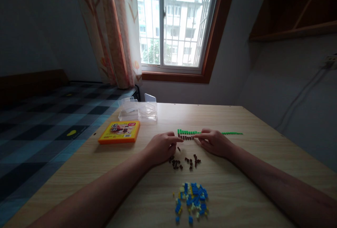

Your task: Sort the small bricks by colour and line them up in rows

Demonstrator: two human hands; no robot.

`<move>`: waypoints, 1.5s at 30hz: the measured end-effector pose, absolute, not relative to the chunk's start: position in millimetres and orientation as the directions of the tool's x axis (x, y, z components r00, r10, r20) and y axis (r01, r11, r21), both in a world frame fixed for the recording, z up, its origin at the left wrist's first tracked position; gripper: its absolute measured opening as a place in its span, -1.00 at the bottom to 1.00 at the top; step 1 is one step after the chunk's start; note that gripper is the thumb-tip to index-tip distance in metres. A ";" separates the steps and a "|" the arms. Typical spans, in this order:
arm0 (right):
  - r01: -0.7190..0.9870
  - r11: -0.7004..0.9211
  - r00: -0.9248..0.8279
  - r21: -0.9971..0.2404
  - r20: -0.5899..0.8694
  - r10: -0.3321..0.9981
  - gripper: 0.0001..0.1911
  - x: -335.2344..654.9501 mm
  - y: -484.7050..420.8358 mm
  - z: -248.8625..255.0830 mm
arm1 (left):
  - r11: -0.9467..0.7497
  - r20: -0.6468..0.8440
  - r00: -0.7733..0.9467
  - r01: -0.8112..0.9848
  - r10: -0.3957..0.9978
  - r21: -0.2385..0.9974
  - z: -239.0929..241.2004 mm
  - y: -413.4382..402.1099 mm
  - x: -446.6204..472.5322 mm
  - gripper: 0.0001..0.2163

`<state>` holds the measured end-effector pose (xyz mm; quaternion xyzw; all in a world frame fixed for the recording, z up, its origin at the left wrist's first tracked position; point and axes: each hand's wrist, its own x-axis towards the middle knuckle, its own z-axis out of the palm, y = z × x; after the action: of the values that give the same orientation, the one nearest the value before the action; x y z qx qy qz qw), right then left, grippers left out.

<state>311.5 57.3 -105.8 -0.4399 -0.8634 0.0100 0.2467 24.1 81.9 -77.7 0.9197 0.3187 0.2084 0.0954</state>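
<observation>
With 12 o'clock toward the window (181,28), the brown row (186,138) lay between the 2 hands, its long axis running from 9 to 3 o'clock. From the left hand (162,146) it was at 2 o'clock; from the right hand (213,142), at 9 o'clock. Neither hand was clearly nearer: the left index fingertip came to the row's 9 o'clock end, along its near edge, and the right index fingertip to its 3 o'clock end. Whether either fingertip pressed on a piece, I could not tell.

The left hand had its index finger straight and the others curled in, narrow. The right hand also pointed, its remaining fingers loosely bent. Nothing showed in either grasp, though the palms were hidden, so I could not tell for certain.

The row looked dark and thin, made of small blocks set side by side with slight gaps, the piece at 9 o'clock standing tallest. A green row (187,132) ran just beyond it at 12 o'clock, reaching past the right hand toward 3 o'clock.

At 6 o'clock from the brown row lay loose brown pieces (176,165), and farther that way a blue and yellow pile (195,188). An orange-and-yellow box (119,132) rested on the table (223,193) toward 10 o'clock from the left hand, with clear containers (149,113) at 11 o'clock.
</observation>
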 end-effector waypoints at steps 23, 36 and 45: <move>0.761 0.606 -0.494 -0.230 0.401 0.772 -0.65 310.3 56.5 -102.6 | -0.760 0.338 0.682 0.559 0.648 0.331 -80.8 85.5 24.4 -0.72; 0.741 0.618 -0.482 -0.263 0.432 0.762 -0.66 312.5 59.1 -107.1 | -0.743 0.338 0.669 0.525 0.662 0.415 -77.6 85.4 24.3 -0.77; 0.708 0.648 -0.479 -0.281 0.484 0.733 -0.67 304.7 50.8 -105.0 | -0.713 0.252 0.697 0.515 0.671 0.475 -73.0 83.1 23.6 -0.73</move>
<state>304.7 50.8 -105.0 -0.4191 -0.8595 0.0212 0.2917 23.6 83.1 -73.0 0.9018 0.3289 0.2083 0.1874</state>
